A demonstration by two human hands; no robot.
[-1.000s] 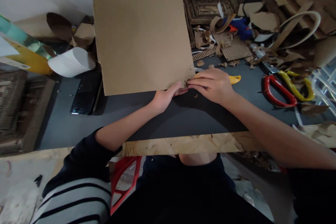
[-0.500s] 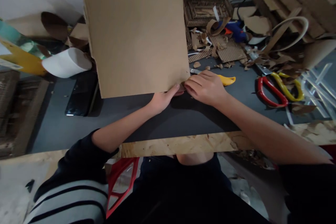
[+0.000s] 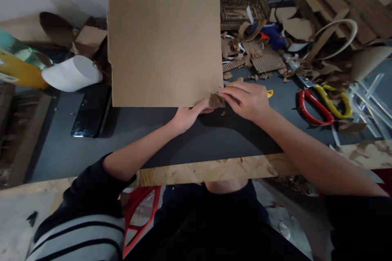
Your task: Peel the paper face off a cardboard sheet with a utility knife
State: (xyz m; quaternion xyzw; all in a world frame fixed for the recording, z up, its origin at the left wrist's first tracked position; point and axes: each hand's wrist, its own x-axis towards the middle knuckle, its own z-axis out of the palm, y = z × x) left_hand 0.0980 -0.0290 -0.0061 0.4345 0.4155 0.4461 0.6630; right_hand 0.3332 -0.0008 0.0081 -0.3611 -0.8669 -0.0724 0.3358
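Observation:
A large cardboard sheet stands tilted up over the dark table. My left hand grips its lower edge near the right corner, thumb on the front face and fingers behind. At that corner the top paper is peeled off, baring a patch of corrugated ridges. My right hand is closed in a pinch at the corner's right edge; whatever its fingertips hold is too small to make out. Partly hidden behind this hand lies a yellow-handled tool.
Right of the sheet lie paper scraps, a blue glue gun, scissors with red and yellow handles and clear glue sticks. On the left are a black phone, a white roll and a cardboard frame.
My right hand has drawn slightly right from the corner, exposing a torn corrugated patch. A small scrap now shows below the corner. The sheet has turned slightly.

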